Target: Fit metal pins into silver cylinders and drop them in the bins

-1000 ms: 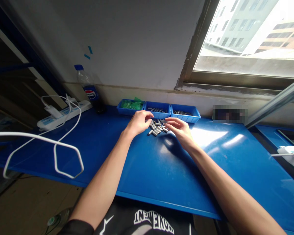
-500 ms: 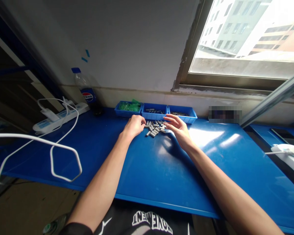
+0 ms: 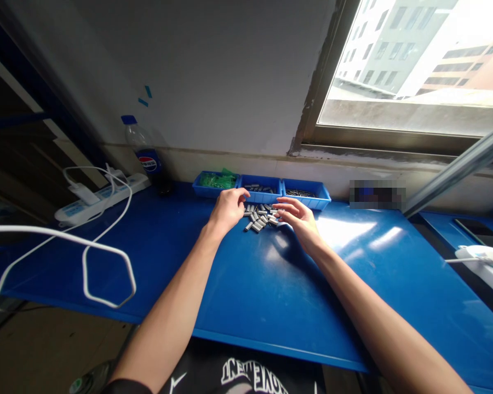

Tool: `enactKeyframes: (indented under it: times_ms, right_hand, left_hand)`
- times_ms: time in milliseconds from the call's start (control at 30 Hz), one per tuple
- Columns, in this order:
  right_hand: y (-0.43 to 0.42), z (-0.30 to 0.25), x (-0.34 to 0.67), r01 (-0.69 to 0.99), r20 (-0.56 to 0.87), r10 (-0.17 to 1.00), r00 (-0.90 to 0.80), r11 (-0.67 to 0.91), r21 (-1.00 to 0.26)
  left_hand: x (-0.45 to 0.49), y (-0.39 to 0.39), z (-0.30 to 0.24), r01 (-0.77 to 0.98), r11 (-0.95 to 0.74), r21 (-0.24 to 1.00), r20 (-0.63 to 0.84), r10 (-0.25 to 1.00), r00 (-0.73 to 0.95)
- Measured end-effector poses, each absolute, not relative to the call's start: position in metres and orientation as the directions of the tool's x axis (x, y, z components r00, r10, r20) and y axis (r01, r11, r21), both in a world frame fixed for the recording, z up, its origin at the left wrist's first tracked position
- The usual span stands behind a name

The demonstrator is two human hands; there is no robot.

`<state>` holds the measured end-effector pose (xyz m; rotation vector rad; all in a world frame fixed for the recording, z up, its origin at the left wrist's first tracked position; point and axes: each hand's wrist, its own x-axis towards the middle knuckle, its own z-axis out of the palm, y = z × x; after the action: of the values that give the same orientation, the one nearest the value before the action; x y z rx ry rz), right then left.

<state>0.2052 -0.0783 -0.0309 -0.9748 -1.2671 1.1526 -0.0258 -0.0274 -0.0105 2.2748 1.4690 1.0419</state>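
Observation:
A loose pile of small silvery metal cylinders [image 3: 259,218] lies on the blue table [image 3: 246,284]. My left hand [image 3: 229,208] is at the pile's left side, fingers curved but apart, with nothing visible in them. At the right side, my right hand [image 3: 298,216] has its fingers spread, their tips close to the outermost cylinders; I cannot tell whether they touch. Just behind the pile stands a blue bin with more cylinders [image 3: 259,196]. To its left is a bin [image 3: 205,191] of green plastic pieces, and to its right a bin [image 3: 318,202] of thin metal pins.
A cola bottle [image 3: 148,158] stands at the back left beside a white power strip [image 3: 102,197]. A white cable [image 3: 131,262] loops over the table's left part. On the right are a slanted metal bar [image 3: 456,169], a blurred dark object [image 3: 376,195] and another power strip [image 3: 487,262].
My left hand has risen slightly and its index finger reaches further right, toward the middle bin. The right hand has lowered a little beside the pile. The view has shifted slightly.

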Motion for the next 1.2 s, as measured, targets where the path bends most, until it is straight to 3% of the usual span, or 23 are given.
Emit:
enactKeyframes:
  times_ms: [200, 300, 467, 667, 833, 1200]
  right_hand:
    - [-0.079, -0.031, 0.207, -0.096, 0.176, 0.983, -0.056, 0.17, -0.981]
    - [-0.079, -0.033, 0.207, -0.1, 0.172, 0.983, -0.068, 0.165, -0.981]
    - [-0.079, -0.033, 0.206, -0.097, 0.155, 0.986, -0.063, 0.148, -0.984]
    - [-0.08, -0.028, 0.204, -0.07, 0.152, 0.987, -0.059, 0.147, -0.987]
    - [-0.082, -0.025, 0.202, -0.088, 0.125, 0.984, -0.126, 0.115, -0.989]
    - [-0.082, -0.027, 0.202, -0.206, 0.12, 0.977, -0.175, 0.083, -0.975]
  left_hand:
    - [-0.032, -0.029, -0.019, 0.819, -0.339, 0.462, 0.179, 0.941, 0.289]
    - [-0.033, -0.029, -0.022, 0.838, -0.287, 0.463, 0.152, 0.958, 0.243]
    - [-0.029, -0.027, -0.021, 0.79, -0.343, 0.508, 0.295, 0.931, 0.215]
    - [-0.011, -0.038, 0.001, 0.413, -0.606, 0.68, 0.496, 0.795, 0.35]
    - [-0.003, -0.047, 0.008, 0.286, -0.637, 0.716, 0.505, 0.755, 0.419]
    - [0.0, -0.045, 0.001, 0.236, -0.65, 0.723, 0.506, 0.73, 0.459]
